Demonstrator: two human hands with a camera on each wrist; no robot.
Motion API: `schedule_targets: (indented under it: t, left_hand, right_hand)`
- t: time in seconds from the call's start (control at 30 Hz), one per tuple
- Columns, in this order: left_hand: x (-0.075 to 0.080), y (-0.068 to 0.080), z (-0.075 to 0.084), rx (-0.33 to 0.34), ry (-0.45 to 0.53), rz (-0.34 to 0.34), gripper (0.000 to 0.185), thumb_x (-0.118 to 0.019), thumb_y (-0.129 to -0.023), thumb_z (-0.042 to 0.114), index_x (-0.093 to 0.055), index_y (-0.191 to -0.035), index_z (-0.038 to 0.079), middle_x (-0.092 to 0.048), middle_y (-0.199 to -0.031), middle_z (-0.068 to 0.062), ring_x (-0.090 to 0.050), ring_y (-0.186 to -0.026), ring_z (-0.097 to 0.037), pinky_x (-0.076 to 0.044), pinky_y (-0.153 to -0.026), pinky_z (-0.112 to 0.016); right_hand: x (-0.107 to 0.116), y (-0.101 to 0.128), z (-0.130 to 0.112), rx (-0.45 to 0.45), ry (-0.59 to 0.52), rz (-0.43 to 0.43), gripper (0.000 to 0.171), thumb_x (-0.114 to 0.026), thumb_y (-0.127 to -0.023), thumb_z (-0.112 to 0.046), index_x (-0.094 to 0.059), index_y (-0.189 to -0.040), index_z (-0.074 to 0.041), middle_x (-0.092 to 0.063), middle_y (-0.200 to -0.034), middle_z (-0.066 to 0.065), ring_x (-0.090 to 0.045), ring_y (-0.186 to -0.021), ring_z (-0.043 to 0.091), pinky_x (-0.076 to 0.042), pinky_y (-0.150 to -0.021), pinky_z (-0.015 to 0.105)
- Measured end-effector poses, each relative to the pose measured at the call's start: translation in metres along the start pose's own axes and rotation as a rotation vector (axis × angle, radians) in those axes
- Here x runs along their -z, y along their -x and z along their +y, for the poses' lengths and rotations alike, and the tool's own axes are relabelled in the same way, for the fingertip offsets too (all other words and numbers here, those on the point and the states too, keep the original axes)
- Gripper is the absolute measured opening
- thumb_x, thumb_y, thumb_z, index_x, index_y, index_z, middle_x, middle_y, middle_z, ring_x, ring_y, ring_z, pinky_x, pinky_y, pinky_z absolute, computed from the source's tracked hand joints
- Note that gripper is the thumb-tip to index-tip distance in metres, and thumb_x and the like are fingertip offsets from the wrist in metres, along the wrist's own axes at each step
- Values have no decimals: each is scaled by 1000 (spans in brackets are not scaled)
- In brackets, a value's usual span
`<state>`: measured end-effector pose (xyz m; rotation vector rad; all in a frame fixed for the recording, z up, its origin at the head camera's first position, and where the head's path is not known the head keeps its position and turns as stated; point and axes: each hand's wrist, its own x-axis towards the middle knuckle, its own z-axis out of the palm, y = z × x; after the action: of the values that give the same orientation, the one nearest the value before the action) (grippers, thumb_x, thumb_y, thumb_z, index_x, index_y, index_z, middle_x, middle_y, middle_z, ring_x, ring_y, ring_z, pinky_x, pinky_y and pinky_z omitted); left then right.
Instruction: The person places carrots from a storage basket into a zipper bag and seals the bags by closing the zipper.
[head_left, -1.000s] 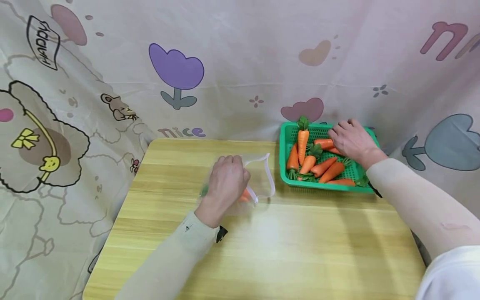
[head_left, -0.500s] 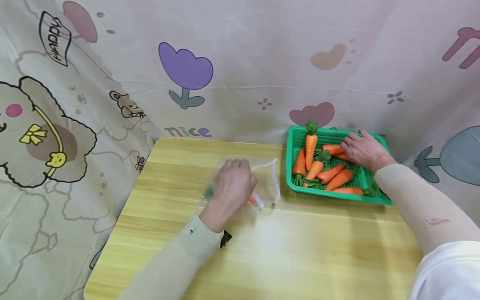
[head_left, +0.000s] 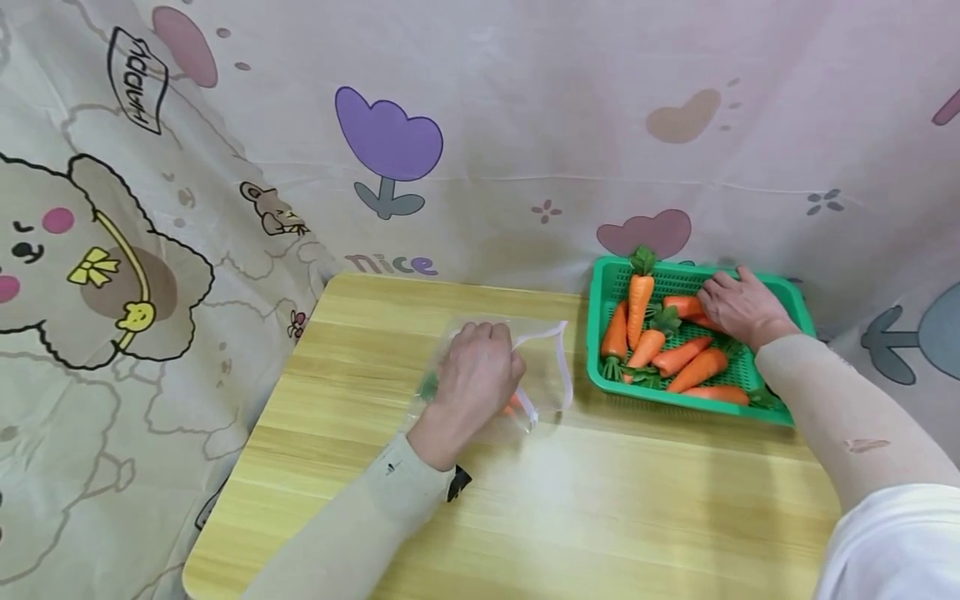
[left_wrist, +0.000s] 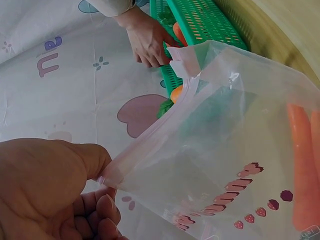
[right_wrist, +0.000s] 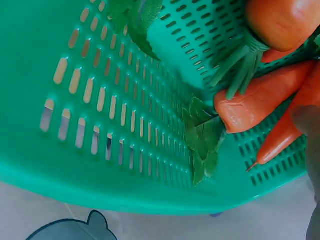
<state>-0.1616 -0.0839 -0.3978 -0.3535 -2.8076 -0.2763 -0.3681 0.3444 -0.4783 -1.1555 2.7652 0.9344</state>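
Pinching the zip edge of a clear plastic bag at the centre of the head view, left hand with thumb and curled fingers clamped on the rim, mouth gaping toward the right of the frame. Already lying inside, a carrot, long axis running along the bag. Reaching into the green basket at the right of the frame, right hand resting over the carrots at the far side, fingers bent down onto one, though whether actually gripping it cannot be told from these views. Lying mostly with tips toward the lower left of the frame and leaves away, those carrots; the right hand being much the nearer, the bag's mouth lying left of it across the wooden table.
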Motion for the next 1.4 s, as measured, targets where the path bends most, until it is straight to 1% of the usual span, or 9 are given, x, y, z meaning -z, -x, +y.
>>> schedule_targets:
  t: [0.2, 0.4, 0.53, 0.7, 0.83, 1.0, 1.1, 1.2, 1.4]
  left_hand:
    - [-2, 1, 0, 0, -16, 10, 18, -69, -89, 14, -56, -76, 9, -50, -68, -1, -46, -66, -20, -41, -63, -30]
    - [-2, 1, -2, 2, -21, 12, 18, -67, -88, 13, -55, -76, 10, -50, -69, -1, -46, -67, -21, -43, -66, -31]
    - [-3, 2, 0, -4, -21, -4, 18, -67, -89, 14, -55, -77, 10, -50, -69, -1, -46, -67, -21, -43, -68, -32]
    - [-5, 2, -1, -13, -32, -13, 18, -68, -90, 15, -56, -78, 8, -49, -69, -1, -45, -67, -20, -42, -68, -32]
    - [-6, 0, -2, -26, -31, 2, 19, -69, -90, 14, -56, -77, 8, -48, -68, -2, -44, -66, -21, -42, -68, -33]
    - [-6, -2, -5, -27, -24, -23, 19, -67, -91, 14, -55, -77, 9, -47, -68, -2, -44, -67, -22, -43, -71, -33]
    - [-5, -3, -6, -28, -17, -36, 19, -66, -91, 13, -54, -77, 9, -48, -68, -2, -45, -68, -22, -43, -72, -34]
    - [-6, -4, -7, -31, -10, -48, 20, -66, -91, 13, -54, -76, 9, -49, -68, -2, -47, -68, -22, -44, -72, -34]
    - [-6, -6, -6, -10, 3, -86, 18, -65, -92, 12, -54, -78, 8, -50, -70, -3, -48, -70, -23, -45, -72, -34]
  right_hand:
    - [-4, 3, -2, -41, 12, -23, 19, -72, -94, 5, -65, -108, -4, -64, -109, 15, -52, -104, 39, -42, -100, 62]
    - [-3, 1, -3, -66, -53, -11, 19, -70, -94, 7, -60, -108, -1, -63, -106, 18, -54, -107, 42, -40, -102, 65]
    - [-2, 8, -2, -89, -91, 30, 18, -66, -97, 4, -52, -107, 0, -63, -104, 20, -53, -105, 43, -38, -103, 67]
    - [-1, 19, -1, -59, -68, 79, 25, -68, -97, -2, -50, -114, 0, -62, -113, 21, -50, -111, 44, -36, -107, 69]
    - [2, 26, -1, -29, -59, 157, 24, -69, -98, -5, -47, -106, -2, -55, -103, 17, -48, -106, 42, -36, -107, 68]
    - [8, 33, -1, 9, -43, 238, 35, -75, -94, -20, -46, -101, -3, -52, -96, 14, -46, -98, 39, -39, -102, 65]
    - [17, 39, -1, 17, -45, 225, 36, -76, -94, -23, -46, -100, -3, -55, -95, 13, -46, -97, 38, -39, -103, 65]
    - [25, 49, 0, 12, -54, 181, 37, -76, -95, -25, -47, -99, -3, -56, -96, 13, -47, -97, 38, -39, -104, 66]
    - [39, 70, 4, -22, -75, 139, 38, -79, -91, -27, -49, -100, -5, -57, -94, 11, -48, -95, 36, -40, -100, 63]
